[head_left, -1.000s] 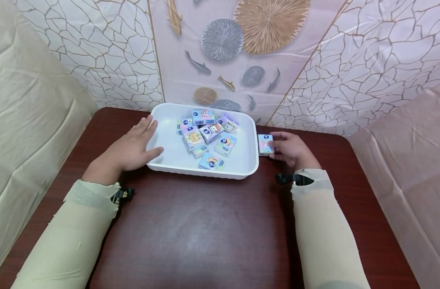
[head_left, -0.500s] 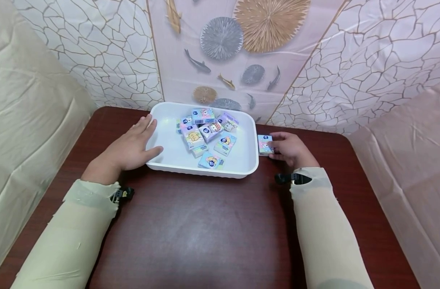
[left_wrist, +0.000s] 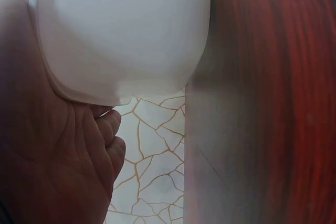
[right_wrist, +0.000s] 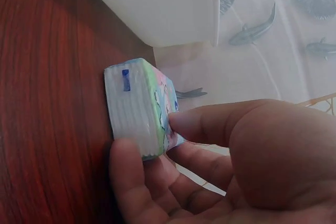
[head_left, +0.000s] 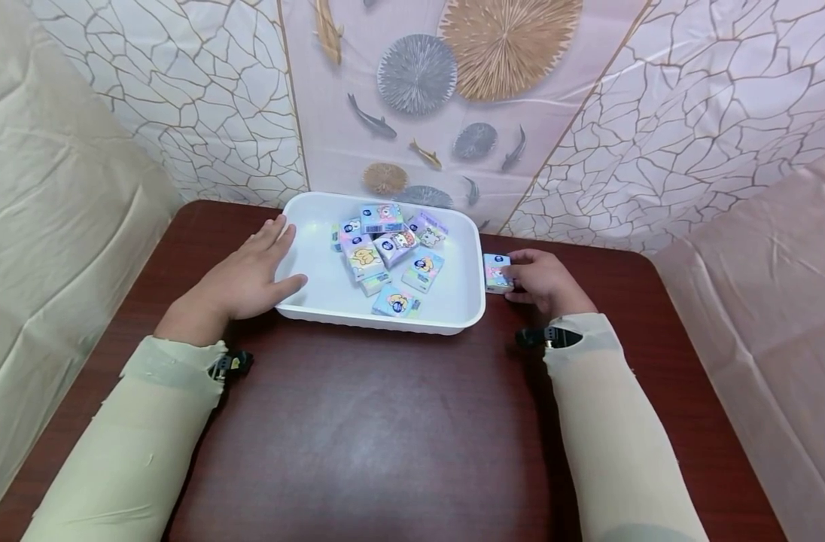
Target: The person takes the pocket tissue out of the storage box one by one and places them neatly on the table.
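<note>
**Right hand has 1 pack by the tray, left hand steadies the tray**

Head view: white tray (head_left: 467, 301) sits at far-centre of the dark red table (head_left: 385, 436), w/ approx 9 tissue packs (head_left: 392, 252) heaped inside, mostly toward its far-right part. Left hand (head_left: 246, 278) lies flat on the tray's left rim, fingers straight & spread, gripping nothing. Right hand (head_left: 544, 280) is just right of the tray, fingers curled round 1 small tissue pack (head_left: 497, 272) that rests on the table, touching or nearly touching the tray's right wall. Patterned wall sheet (head_left: 453, 113) behind.

Left wrist view: palm (left_wrist: 58, 161) pressed against the tray's white outer wall (left_wrist: 126, 30); table edge to the right. Fingers mostly out of shot here.

Right wrist view: thumb (right_wrist: 220, 121) on the pack's printed face, fingers (right_wrist: 131, 182) under its near end, so a pinch grip on the pack (right_wrist: 137, 106). Pack's on the table, tray corner (right_wrist: 178, 9) just beyond it.

Step, as I read it: pack is gripped but not lifted, either just set down outside the tray or about to go in; can't tell which. If it goes in, next move needs a lift clear of the rim, then leftward over the tray's free near-left floor, w/ left hand keeping the tray from sliding.
</note>
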The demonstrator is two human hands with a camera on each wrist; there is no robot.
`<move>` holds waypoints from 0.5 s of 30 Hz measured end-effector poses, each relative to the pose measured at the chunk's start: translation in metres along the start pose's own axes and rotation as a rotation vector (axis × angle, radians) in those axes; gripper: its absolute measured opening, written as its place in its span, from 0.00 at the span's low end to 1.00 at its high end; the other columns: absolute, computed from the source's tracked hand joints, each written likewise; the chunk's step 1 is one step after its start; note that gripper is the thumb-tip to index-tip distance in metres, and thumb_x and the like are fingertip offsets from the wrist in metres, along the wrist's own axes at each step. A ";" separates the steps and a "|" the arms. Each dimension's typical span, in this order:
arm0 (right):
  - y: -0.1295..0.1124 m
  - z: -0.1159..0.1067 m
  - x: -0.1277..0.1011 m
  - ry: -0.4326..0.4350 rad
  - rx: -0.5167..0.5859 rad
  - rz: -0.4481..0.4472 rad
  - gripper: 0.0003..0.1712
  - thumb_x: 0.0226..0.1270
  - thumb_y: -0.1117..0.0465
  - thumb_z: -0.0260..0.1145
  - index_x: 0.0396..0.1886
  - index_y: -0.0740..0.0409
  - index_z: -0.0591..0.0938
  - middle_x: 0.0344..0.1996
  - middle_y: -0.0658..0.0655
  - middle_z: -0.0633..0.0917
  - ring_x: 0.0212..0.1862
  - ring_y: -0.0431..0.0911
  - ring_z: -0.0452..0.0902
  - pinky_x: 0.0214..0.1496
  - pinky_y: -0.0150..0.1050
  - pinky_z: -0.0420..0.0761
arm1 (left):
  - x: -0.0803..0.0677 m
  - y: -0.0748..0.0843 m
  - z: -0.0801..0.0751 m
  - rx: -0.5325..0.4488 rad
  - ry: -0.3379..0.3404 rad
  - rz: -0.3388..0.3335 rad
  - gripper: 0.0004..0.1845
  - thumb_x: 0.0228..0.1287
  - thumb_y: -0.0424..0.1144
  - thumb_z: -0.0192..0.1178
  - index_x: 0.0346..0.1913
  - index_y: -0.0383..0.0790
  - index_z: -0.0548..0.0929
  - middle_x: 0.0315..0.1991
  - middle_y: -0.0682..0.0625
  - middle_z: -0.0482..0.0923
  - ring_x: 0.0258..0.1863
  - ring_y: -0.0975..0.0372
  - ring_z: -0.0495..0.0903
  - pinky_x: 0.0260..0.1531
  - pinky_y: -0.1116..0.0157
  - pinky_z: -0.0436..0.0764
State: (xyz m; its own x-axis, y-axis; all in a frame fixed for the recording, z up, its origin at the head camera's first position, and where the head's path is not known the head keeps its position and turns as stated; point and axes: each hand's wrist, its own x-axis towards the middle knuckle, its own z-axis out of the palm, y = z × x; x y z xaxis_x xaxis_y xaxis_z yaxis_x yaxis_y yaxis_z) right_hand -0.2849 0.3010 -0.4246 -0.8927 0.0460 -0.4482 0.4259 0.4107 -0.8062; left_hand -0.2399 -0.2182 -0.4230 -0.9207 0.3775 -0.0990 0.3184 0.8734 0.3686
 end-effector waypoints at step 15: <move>0.009 -0.001 -0.003 0.027 -0.014 -0.043 0.38 0.87 0.48 0.66 0.87 0.55 0.67 0.68 0.62 0.77 0.61 0.52 0.77 0.59 0.42 0.94 | -0.001 -0.001 0.001 -0.004 -0.005 -0.014 0.53 0.85 0.70 0.47 0.94 0.44 0.37 0.95 0.46 0.27 0.95 0.45 0.32 0.92 0.38 0.46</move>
State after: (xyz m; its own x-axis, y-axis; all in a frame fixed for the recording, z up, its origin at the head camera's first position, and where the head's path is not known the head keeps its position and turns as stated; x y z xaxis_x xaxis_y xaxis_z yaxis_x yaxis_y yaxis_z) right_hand -0.2786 0.3055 -0.4302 -0.9138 0.0525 -0.4028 0.3853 0.4259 -0.8186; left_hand -0.2393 -0.2186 -0.4245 -0.9240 0.3668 -0.1082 0.3049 0.8774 0.3705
